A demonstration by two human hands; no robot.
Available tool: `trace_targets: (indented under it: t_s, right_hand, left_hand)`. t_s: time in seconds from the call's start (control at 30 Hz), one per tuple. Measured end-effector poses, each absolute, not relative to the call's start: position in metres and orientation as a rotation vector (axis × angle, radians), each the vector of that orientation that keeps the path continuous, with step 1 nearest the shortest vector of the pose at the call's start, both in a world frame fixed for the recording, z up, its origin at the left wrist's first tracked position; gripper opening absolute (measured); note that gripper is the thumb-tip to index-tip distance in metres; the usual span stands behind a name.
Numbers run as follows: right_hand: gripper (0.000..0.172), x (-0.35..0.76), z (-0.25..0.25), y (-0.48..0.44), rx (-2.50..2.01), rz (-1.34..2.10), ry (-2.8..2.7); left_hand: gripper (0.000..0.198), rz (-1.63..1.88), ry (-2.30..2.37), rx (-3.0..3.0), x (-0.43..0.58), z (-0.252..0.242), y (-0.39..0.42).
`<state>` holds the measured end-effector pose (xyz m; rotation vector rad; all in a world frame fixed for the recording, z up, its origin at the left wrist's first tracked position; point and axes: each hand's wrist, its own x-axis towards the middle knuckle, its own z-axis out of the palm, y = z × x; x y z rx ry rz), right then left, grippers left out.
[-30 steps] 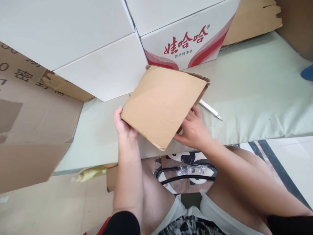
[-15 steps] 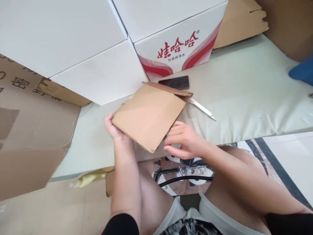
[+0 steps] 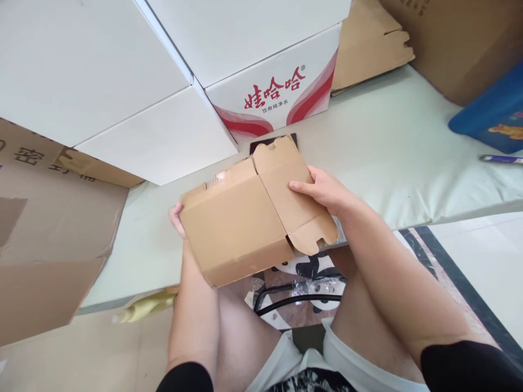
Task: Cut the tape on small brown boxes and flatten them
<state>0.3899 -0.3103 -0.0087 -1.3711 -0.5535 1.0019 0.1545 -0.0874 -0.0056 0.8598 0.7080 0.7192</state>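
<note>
A brown cardboard box (image 3: 239, 218) is held between my two hands above the pale padded surface. Its notched end flap (image 3: 288, 188) is folded out to the right. My left hand (image 3: 177, 220) grips the left end, with most of its fingers hidden behind the cardboard. On the flap, my right hand (image 3: 322, 190) has its thumb on top and its other fingers underneath. Just behind the flap, a dark phone (image 3: 255, 146) lies partly covered.
White cartons (image 3: 134, 136) with a red-printed one (image 3: 273, 98) stand stacked at the back. Large cardboard (image 3: 53, 228) is on the left. A blue object (image 3: 490, 109) and a purple marker (image 3: 500, 159) lie at right. A yellow-green bottle (image 3: 147, 306) sits low at left.
The box has turned, and its notched flap now lies folded out to the right. My right hand has moved up from below the box onto that flap. The view has shifted right.
</note>
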Motion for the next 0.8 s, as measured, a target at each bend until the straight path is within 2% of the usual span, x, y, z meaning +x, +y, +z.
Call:
trace_targets:
  t_s: [0.13, 0.3, 0.57, 0.7, 0.8]
  right_hand:
    - [0.047, 0.401, -0.006, -0.317, -1.672, 0.763, -0.628]
    - [0.036, 0.419, -0.007, -0.327, -2.097, 0.557, -0.691]
    - [0.037, 0.428, -0.018, -0.338, -2.277, 0.489, -0.740]
    - [0.034, 0.424, -0.023, -0.332, -2.141, 0.287, -0.749]
    - [0.029, 0.418, -0.010, -0.339, -2.016, 0.350, -0.738]
  left_hand:
    - [0.055, 0.609, 0.915, 1.103, 0.170, -0.016, -0.092]
    - [0.050, 0.716, 1.104, 1.534, 0.191, -0.041, -0.100]
    - [0.026, 0.724, 1.187, 1.828, 0.201, -0.059, -0.100]
    - [0.028, 0.726, 1.167, 1.849, 0.198, -0.060, -0.095]
    - [0.028, 0.755, 1.152, 1.842, 0.198, -0.057, -0.098]
